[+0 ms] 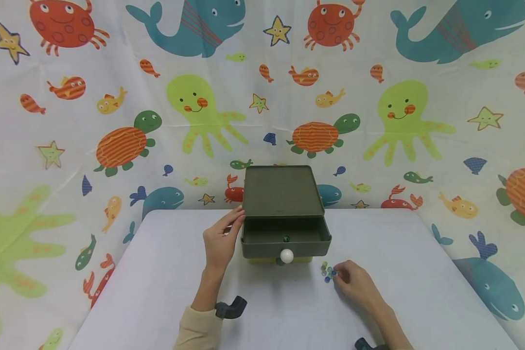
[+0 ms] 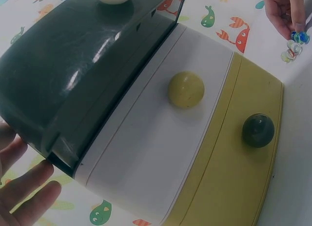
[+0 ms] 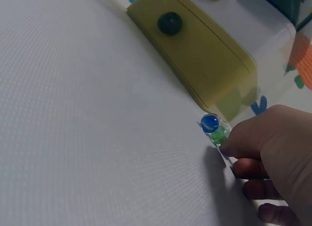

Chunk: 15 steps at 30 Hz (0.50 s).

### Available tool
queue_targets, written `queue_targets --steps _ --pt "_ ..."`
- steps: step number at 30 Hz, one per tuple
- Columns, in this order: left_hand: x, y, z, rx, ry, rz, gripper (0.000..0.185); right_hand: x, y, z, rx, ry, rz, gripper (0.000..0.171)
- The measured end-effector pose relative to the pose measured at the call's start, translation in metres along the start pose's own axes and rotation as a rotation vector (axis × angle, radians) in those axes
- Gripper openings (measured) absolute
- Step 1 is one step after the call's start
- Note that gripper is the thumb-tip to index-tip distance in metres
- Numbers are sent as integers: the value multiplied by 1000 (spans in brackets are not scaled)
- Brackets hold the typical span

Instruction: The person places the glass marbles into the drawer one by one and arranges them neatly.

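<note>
- marbles [image 1: 328, 272]: a small cluster of glossy glass balls, blue, green and clear, lying on the table just right of the box front; one more green marble [image 1: 286, 238] sits inside the open top drawer
- right hand [image 1: 354, 282]: fingers curled down onto the cluster, fingertips [image 3: 234, 148] touching the blue and green marbles; whether one is pinched I cannot tell
- drawer box [image 1: 283, 214]: smooth plastic with rounded corners; the dark green top drawer [image 1: 286, 243] is pulled out, with a white round knob [image 1: 286, 255]; below it a white drawer with a yellow knob [image 2: 185, 89] and a yellow drawer with a dark green knob [image 2: 258, 130], both pushed in
- left hand [image 1: 220, 238]: fingers straight and relaxed, resting against the box's left side, gripping nothing
- table [image 1: 157, 282]: pale, finely woven cloth; broad bare stretches left and right of the box and towards the near edge; far edge just behind the box
- backdrop [image 1: 113, 97]: soft printed fabric with sea creatures, hanging behind and beside the table
</note>
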<state>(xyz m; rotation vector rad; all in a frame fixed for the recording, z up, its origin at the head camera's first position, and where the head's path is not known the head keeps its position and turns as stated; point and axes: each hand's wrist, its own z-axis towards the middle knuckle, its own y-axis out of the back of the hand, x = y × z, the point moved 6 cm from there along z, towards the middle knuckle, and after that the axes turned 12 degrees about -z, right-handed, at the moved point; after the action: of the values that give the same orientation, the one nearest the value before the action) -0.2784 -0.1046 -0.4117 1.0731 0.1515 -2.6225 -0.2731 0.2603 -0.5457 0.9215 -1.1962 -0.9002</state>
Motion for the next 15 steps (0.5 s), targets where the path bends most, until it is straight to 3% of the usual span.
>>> queue_targets --steps 15 --pt "-3 -2 -1 -16 12 8 20 -1 -1 1 13 -14 -5 20"
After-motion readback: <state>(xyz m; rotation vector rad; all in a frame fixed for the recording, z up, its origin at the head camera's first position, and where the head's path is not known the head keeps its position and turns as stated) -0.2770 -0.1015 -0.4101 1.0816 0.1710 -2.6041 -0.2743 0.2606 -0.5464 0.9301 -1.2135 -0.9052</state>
